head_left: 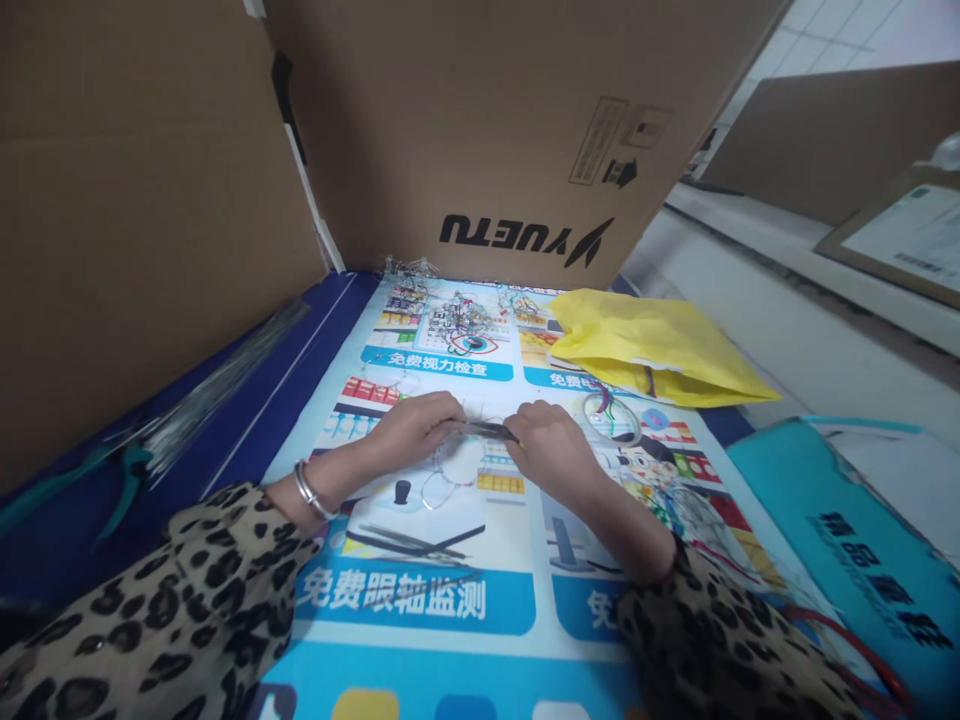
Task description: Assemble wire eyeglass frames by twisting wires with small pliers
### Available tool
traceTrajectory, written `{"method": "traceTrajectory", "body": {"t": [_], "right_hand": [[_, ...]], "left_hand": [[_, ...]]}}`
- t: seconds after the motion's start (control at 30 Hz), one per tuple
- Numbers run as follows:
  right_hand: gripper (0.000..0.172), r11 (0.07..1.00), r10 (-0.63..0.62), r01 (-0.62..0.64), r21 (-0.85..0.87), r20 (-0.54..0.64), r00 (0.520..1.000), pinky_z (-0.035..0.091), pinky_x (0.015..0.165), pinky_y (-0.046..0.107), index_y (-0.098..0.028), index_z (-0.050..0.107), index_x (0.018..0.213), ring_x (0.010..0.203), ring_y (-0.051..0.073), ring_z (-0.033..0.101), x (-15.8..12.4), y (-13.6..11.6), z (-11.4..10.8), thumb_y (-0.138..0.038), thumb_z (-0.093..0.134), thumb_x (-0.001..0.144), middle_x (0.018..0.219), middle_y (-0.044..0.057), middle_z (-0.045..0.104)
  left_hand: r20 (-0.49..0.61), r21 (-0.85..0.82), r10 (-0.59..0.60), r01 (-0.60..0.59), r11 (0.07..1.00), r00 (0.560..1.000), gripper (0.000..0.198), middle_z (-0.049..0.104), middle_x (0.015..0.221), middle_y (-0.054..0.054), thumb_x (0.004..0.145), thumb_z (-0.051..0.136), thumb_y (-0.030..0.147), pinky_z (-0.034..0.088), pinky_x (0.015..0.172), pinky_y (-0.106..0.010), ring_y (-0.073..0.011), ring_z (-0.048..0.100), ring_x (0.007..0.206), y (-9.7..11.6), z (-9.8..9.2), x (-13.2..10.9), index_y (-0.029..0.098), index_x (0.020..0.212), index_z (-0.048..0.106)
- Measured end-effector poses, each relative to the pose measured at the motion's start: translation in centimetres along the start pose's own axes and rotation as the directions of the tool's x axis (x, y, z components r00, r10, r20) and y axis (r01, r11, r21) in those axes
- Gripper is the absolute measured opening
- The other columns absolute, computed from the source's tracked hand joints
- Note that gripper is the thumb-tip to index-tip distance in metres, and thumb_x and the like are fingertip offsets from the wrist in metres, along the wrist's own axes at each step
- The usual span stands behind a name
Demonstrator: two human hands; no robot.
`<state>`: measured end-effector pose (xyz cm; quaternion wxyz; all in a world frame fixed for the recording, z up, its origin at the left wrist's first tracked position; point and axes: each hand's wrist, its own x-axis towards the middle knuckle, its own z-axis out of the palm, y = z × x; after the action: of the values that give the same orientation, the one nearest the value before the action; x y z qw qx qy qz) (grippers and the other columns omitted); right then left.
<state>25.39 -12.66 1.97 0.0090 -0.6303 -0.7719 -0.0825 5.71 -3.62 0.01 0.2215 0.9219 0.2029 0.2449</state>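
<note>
Over the middle of the printed sheet, my left hand (424, 428) is closed in a pinch, with thin wire (439, 488) hanging in a loop just below it. My right hand (551, 448) is closed around a slim dark metal tool (491, 430), whose narrow end reaches across to the left fingertips. The tool's exact kind is hard to make out. Below the hands, several thin dark rods (420, 545) lie on the sheet. Beyond them sits a tangle of fine wire pieces (469, 315).
Tall cardboard (480, 130) stands at the back and left. To the left lie green-handled pliers (124, 490) and a bundle of thin wires (232, 370). At right are a yellow bag (652, 335), a coil (611, 418), a wire clump (697, 520) and a teal box (840, 530).
</note>
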Motion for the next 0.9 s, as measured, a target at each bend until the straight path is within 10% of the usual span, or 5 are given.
{"method": "traceTrajectory", "body": {"t": [0.57,0.9], "right_hand": [[0.014,0.988,-0.148,0.149,-0.029,0.023,0.989,0.023,0.061,0.030,-0.017,0.060,0.074,0.072,0.018,0.049,1.0,-1.0,-0.8,-0.015,0.047,0.079,0.075,0.006,0.059],[0.009,0.985,-0.168,0.168,-0.039,-0.013,0.986,0.025,0.061,0.031,-0.016,0.059,0.071,0.073,0.020,0.049,0.5,-1.8,-1.2,-0.011,0.053,0.076,0.073,0.008,0.059]], "left_hand": [[-0.125,0.069,0.018,-0.010,0.998,0.992,0.010,0.052,0.063,0.002,0.075,0.050,0.009,0.034,0.055,-0.019,-0.0080,0.047,0.058,0.7,0.4,-0.1,0.016,0.069,0.053],[-0.156,0.028,-0.181,0.188,0.982,0.971,0.010,0.052,0.057,0.004,0.073,0.053,0.013,0.034,0.052,-0.018,-0.0071,0.046,0.054,1.4,0.5,-0.1,0.016,0.063,0.053]]}}
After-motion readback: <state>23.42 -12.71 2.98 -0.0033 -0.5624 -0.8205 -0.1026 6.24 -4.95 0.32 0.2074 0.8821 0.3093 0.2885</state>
